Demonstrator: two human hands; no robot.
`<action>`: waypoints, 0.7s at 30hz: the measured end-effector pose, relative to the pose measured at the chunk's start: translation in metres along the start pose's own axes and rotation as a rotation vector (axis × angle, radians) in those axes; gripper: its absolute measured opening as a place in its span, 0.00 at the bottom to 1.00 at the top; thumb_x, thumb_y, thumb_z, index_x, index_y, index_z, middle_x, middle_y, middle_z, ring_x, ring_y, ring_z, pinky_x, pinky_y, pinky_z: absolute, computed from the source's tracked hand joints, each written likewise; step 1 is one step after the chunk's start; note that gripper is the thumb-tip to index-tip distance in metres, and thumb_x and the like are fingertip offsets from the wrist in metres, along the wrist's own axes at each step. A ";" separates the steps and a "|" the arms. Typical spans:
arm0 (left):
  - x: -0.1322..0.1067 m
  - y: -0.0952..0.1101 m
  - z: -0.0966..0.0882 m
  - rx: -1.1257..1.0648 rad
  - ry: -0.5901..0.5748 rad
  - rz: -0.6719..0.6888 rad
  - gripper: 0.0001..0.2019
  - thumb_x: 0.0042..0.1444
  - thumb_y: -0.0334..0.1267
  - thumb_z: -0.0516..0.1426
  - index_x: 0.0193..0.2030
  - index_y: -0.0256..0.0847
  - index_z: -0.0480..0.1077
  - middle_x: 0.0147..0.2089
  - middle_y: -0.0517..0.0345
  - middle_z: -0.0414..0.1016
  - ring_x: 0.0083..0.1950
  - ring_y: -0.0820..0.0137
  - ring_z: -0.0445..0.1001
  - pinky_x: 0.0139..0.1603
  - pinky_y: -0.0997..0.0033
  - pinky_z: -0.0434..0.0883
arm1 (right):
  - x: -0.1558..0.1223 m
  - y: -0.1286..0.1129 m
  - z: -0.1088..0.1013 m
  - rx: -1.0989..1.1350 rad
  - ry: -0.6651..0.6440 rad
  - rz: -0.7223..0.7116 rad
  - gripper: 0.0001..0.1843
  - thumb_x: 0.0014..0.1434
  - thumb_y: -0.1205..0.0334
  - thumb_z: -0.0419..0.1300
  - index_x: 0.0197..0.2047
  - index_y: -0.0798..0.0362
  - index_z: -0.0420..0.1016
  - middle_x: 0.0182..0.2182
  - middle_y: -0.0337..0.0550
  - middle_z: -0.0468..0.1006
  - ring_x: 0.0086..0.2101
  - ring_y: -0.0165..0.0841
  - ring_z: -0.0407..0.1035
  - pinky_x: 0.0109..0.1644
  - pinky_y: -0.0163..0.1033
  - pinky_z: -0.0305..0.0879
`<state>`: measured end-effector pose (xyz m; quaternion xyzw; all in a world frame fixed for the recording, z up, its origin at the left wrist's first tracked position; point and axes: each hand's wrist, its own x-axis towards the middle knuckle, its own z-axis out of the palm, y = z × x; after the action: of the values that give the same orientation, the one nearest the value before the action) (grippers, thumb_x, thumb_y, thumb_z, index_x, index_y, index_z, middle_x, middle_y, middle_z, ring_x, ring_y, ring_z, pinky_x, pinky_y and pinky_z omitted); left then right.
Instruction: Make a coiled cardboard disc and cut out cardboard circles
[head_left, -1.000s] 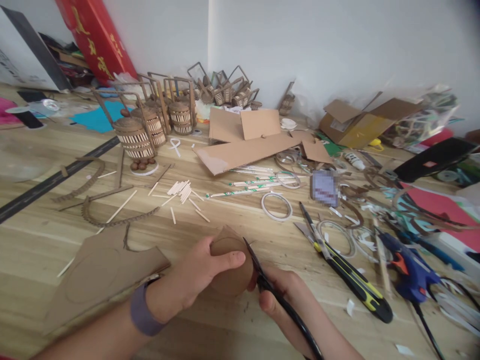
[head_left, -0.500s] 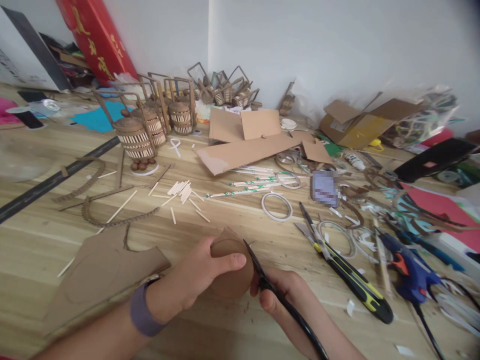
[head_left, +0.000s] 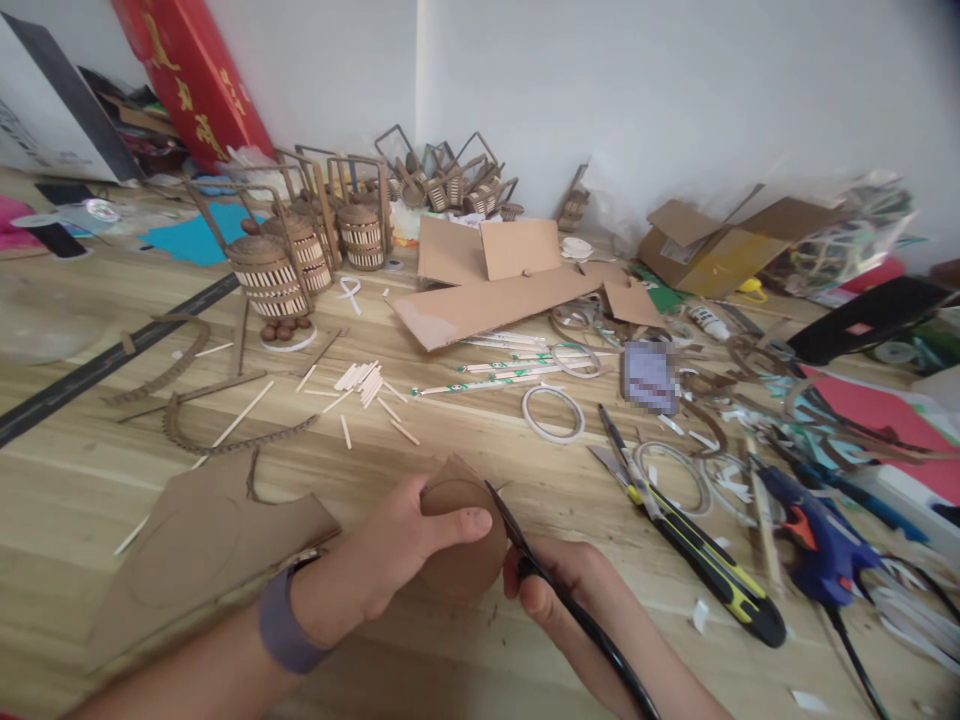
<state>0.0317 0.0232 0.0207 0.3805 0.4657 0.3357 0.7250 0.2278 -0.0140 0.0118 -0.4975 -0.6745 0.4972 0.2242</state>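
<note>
My left hand [head_left: 405, 545] grips a rounded piece of brown cardboard [head_left: 466, 570], thumb across its face, fingers hidden behind it. A pencil curve runs near its pointed top corner. My right hand [head_left: 574, 590] is closed around black-handled scissors [head_left: 529, 562], whose blades lie against the cardboard's right upper edge. To the left rests a larger cardboard offcut [head_left: 187, 540] with a circle drawn on it and a curved notch cut from its edge. A yellow-and-black utility knife [head_left: 694, 550] lies to the right of my right hand.
Short wooden sticks [head_left: 360, 382] and a tape roll [head_left: 553, 414] lie ahead. Small lidded baskets with tall handles [head_left: 270, 280] stand back left. Cardboard sheets [head_left: 487, 305] are at the centre back. A blue glue gun [head_left: 821, 540] with its cord lies right, among paper scraps.
Almost nothing differs. The scissors and both hands stay at the cardboard's edge, with only a very slight shift.
</note>
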 end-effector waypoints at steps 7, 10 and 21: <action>0.000 -0.001 0.000 0.013 0.033 -0.035 0.17 0.44 0.42 0.70 0.43 0.44 0.79 0.45 0.58 0.86 0.53 0.53 0.80 0.54 0.57 0.73 | -0.001 0.001 -0.001 0.004 -0.009 0.003 0.39 0.55 0.20 0.45 0.26 0.51 0.63 0.22 0.33 0.56 0.24 0.29 0.52 0.26 0.35 0.46; 0.000 -0.002 -0.001 0.006 0.006 -0.030 0.18 0.44 0.42 0.70 0.44 0.43 0.79 0.46 0.58 0.86 0.53 0.53 0.80 0.55 0.57 0.73 | -0.001 0.001 -0.001 0.016 -0.017 0.001 0.39 0.54 0.20 0.45 0.26 0.51 0.64 0.22 0.33 0.57 0.24 0.29 0.52 0.26 0.35 0.46; 0.003 -0.002 -0.007 0.062 0.005 -0.058 0.21 0.43 0.44 0.71 0.45 0.44 0.77 0.47 0.58 0.85 0.55 0.53 0.78 0.56 0.57 0.70 | -0.003 0.000 -0.002 0.019 -0.039 -0.011 0.43 0.52 0.17 0.44 0.33 0.52 0.71 0.23 0.37 0.68 0.25 0.31 0.62 0.26 0.32 0.57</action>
<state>0.0260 0.0264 0.0158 0.3883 0.4886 0.3009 0.7211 0.2310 -0.0160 0.0129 -0.4820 -0.6766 0.5120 0.2186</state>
